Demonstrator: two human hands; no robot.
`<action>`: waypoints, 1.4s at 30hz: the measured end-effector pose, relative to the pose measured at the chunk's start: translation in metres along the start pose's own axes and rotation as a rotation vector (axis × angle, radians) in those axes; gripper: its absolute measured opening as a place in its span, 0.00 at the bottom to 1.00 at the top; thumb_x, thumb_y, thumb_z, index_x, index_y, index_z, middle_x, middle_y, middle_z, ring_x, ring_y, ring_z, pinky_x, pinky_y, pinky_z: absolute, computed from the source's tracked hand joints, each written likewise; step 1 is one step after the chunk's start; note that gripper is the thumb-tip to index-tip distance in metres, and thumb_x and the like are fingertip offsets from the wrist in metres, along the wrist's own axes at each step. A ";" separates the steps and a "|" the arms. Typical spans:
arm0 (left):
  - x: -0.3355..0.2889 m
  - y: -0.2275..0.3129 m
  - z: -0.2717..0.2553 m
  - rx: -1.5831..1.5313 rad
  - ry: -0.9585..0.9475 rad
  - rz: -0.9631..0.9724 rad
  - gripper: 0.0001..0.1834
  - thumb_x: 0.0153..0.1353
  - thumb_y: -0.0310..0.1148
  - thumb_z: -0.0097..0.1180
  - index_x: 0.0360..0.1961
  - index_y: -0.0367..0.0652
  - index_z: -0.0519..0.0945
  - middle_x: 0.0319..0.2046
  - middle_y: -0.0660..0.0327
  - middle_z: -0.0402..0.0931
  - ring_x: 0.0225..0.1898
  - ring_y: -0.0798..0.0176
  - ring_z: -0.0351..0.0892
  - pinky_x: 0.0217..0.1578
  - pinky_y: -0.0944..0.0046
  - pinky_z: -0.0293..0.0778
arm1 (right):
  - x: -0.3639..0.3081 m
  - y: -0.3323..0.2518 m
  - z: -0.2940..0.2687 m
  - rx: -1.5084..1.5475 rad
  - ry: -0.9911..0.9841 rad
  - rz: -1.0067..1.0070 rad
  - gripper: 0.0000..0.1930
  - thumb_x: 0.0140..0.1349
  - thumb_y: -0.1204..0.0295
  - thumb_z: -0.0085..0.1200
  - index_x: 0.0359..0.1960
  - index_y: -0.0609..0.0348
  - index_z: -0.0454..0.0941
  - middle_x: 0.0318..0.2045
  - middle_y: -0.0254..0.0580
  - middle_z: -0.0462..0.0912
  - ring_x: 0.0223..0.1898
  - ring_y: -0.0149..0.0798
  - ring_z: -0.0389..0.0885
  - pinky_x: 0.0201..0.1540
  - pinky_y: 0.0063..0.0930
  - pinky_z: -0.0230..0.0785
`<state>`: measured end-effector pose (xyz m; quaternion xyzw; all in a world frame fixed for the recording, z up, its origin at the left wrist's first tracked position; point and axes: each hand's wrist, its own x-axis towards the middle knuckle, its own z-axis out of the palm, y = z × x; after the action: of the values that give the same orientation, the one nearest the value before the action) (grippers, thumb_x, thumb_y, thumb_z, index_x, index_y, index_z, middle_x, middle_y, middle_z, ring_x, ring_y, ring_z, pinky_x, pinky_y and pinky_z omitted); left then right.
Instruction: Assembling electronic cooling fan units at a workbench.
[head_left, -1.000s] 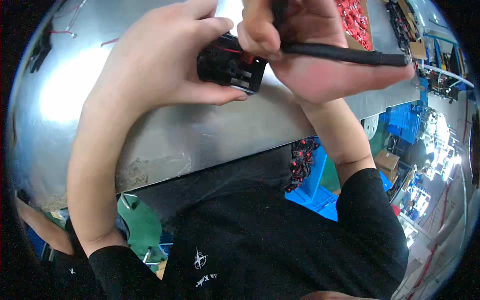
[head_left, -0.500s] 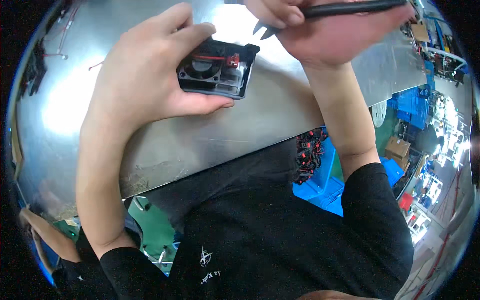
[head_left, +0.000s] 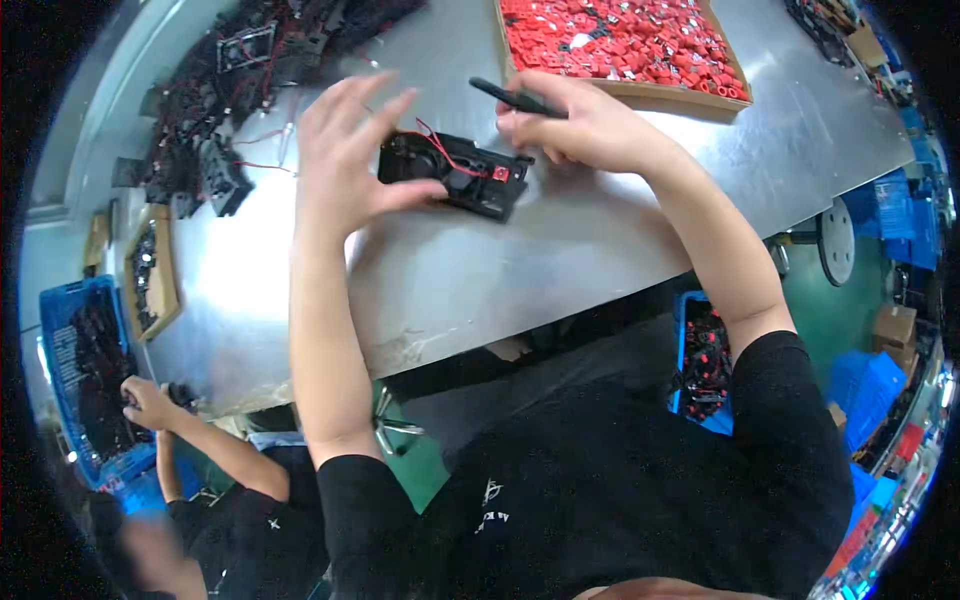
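A black plastic housing point(head_left: 455, 178) lies tilted on the metal table, with a red wire and a small red connector point(head_left: 501, 174) on its upper face. My left hand point(head_left: 345, 155) is at the housing's left end, fingers spread, its thumb over the near edge; whether the thumb touches cannot be made out. To the right, my right hand point(head_left: 575, 120) is closed around black tweezers point(head_left: 515, 97), which point up and left, away from the housing. That hand's lower fingers are just beyond the housing's right end, partly hidden.
A cardboard tray point(head_left: 690, 93) of small red parts stands at the far right. Dark wired parts point(head_left: 215, 150) pile up at the far left, near a small parts box point(head_left: 150, 270). At left, a co-worker's hand point(head_left: 150, 403) is by a blue crate point(head_left: 62, 300). Another blue bin point(head_left: 681, 335) sits below the table edge.
The housing has gone from my left hand's grip down to the table, and the left fingers have spread. My right hand has turned and come lower with the tweezers. The view has shifted, showing more table.
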<state>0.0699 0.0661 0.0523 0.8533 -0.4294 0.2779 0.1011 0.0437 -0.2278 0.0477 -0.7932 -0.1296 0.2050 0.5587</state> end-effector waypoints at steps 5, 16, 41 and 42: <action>-0.021 0.008 -0.027 0.154 -0.231 -0.984 0.35 0.66 0.64 0.56 0.31 0.36 0.83 0.30 0.47 0.83 0.35 0.43 0.84 0.38 0.49 0.77 | -0.008 0.005 0.006 -0.298 -0.065 -0.187 0.26 0.66 0.54 0.62 0.56 0.62 0.75 0.38 0.42 0.84 0.39 0.35 0.81 0.45 0.34 0.73; -0.014 0.054 -0.018 -0.555 -0.417 -0.758 0.32 0.59 0.54 0.68 0.53 0.36 0.82 0.35 0.50 0.81 0.40 0.46 0.82 0.44 0.54 0.77 | -0.009 -0.003 0.018 -0.185 -0.553 -0.274 0.29 0.64 0.54 0.63 0.57 0.65 0.77 0.43 0.48 0.84 0.45 0.40 0.81 0.53 0.35 0.72; -0.010 0.090 0.055 -0.542 0.029 -0.247 0.31 0.50 0.48 0.74 0.52 0.44 0.79 0.43 0.53 0.81 0.49 0.44 0.78 0.46 0.49 0.71 | -0.005 0.003 0.089 0.877 0.211 -0.819 0.63 0.37 0.08 0.42 0.53 0.60 0.66 0.35 0.40 0.70 0.32 0.32 0.66 0.36 0.25 0.60; -0.008 0.093 0.056 -0.531 0.038 -0.266 0.25 0.50 0.45 0.74 0.45 0.45 0.78 0.42 0.55 0.81 0.46 0.45 0.78 0.46 0.50 0.71 | -0.005 0.010 0.090 0.870 0.197 -0.798 0.63 0.37 0.08 0.42 0.53 0.60 0.66 0.35 0.40 0.70 0.32 0.32 0.66 0.36 0.25 0.60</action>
<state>0.0142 -0.0081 -0.0050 0.8403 -0.3695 0.1561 0.3646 -0.0031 -0.1582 0.0129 -0.3966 -0.2694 -0.0610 0.8755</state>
